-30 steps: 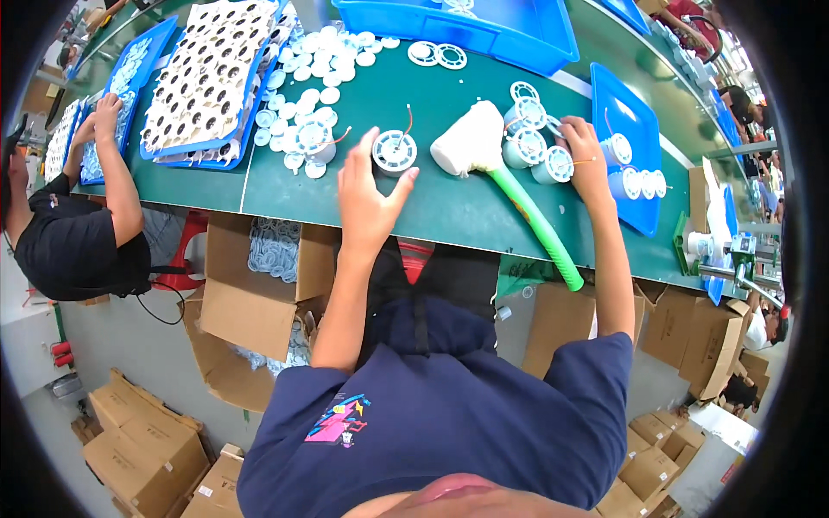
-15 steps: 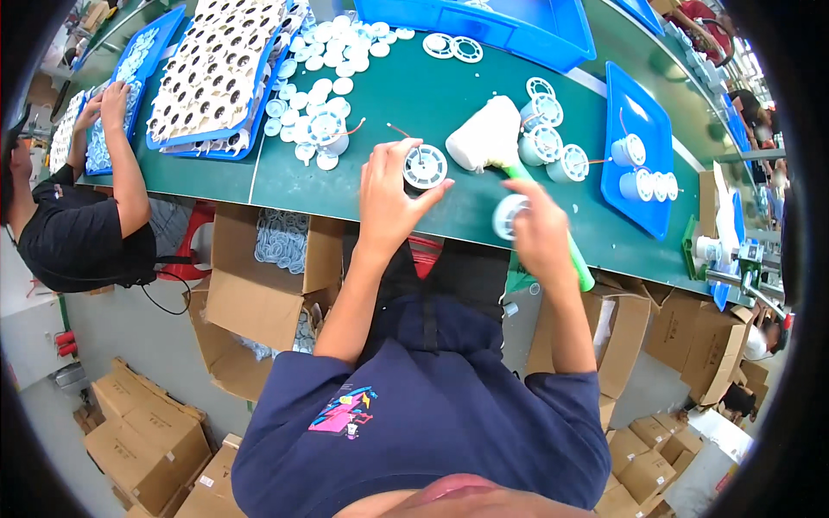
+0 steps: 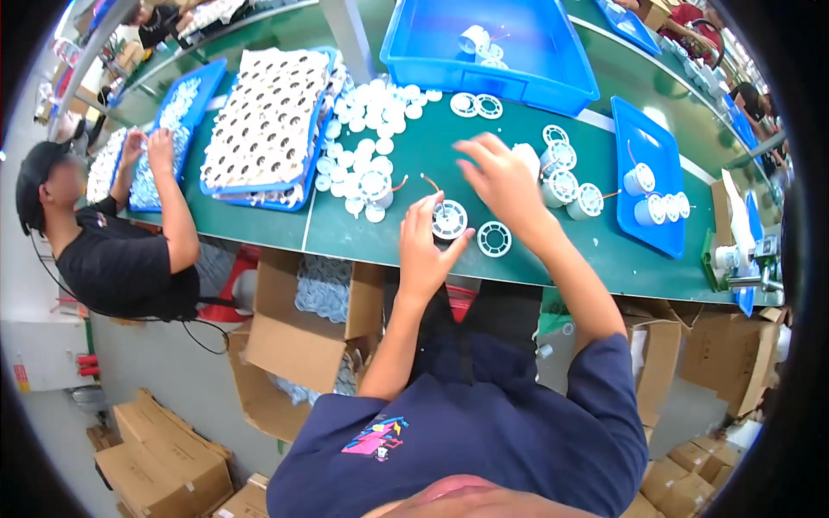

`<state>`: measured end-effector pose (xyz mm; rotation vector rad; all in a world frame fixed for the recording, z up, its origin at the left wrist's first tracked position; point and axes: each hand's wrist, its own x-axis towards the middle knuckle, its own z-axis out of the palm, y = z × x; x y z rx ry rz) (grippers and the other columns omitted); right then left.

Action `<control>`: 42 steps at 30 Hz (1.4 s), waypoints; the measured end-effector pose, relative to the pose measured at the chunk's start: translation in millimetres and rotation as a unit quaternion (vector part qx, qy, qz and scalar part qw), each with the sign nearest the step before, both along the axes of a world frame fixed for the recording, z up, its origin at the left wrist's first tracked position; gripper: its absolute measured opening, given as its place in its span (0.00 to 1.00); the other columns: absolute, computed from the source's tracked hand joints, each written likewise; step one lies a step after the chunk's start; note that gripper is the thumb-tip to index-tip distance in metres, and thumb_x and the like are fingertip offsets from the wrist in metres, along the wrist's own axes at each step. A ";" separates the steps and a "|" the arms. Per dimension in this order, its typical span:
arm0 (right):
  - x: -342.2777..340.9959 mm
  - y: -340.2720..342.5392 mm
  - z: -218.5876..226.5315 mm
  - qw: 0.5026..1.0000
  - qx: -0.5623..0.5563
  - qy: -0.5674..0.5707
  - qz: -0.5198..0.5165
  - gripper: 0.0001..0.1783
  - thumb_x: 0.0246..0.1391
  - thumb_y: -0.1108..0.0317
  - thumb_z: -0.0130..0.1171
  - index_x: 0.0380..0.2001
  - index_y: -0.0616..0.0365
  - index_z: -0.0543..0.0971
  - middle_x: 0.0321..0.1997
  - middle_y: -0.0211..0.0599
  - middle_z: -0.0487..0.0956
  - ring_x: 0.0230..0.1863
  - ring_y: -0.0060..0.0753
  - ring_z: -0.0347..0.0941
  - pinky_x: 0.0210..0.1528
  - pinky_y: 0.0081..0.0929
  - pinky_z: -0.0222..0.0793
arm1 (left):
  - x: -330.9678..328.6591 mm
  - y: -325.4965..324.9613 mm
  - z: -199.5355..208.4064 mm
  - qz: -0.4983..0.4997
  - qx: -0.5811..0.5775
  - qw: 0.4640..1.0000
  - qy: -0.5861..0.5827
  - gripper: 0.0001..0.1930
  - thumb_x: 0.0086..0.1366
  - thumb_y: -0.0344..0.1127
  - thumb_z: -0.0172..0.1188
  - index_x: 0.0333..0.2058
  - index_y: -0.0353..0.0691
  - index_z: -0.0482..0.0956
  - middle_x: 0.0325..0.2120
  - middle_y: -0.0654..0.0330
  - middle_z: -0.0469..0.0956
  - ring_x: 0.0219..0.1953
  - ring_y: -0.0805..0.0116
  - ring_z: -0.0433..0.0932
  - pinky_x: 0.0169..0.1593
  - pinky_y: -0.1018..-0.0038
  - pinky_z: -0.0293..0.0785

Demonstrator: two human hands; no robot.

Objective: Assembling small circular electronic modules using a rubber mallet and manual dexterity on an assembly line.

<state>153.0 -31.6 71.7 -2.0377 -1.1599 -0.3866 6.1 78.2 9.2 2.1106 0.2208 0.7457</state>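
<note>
My left hand (image 3: 423, 263) grips a round housing with a white slotted cap (image 3: 449, 228). A wire stands up from the cap, reaching toward the left. My right hand (image 3: 505, 181) is raised over the table to the right of that housing, fingers stretched out, nothing visible in them. Between the two arms, a white slotted ring (image 3: 494, 250) lies flat near the table edge. Beyond my right wrist part of a white, cloth-like lump (image 3: 527, 160) shows; the hand and forearm hide the rest. Several white capped housings (image 3: 561, 186) stand to its right.
Many white discs (image 3: 361, 168) lie left of my hands, beside a stacked holed tray (image 3: 263, 121). A blue bin (image 3: 501, 86) stands at the back; a blue tray (image 3: 661, 229) with housings lies right. A co-worker (image 3: 121, 259) sits left. Open cartons (image 3: 298, 332) stand below the table.
My right hand has let go of the white ring, which now lies on the table, and has moved up and left. My left hand still grips the housing. The whole view has shifted.
</note>
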 end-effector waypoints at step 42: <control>-96.7 -82.2 -39.7 0.985 -0.111 0.056 -0.118 0.25 0.49 0.69 0.72 0.50 0.63 0.78 0.56 0.51 0.76 0.58 0.55 0.72 0.59 0.45 0.71 | -1.5 5.9 9.6 -0.072 -0.079 0.994 0.026 0.28 0.62 0.32 0.71 0.59 0.33 0.74 0.53 0.53 0.79 0.54 0.61 0.78 0.60 0.66 0.73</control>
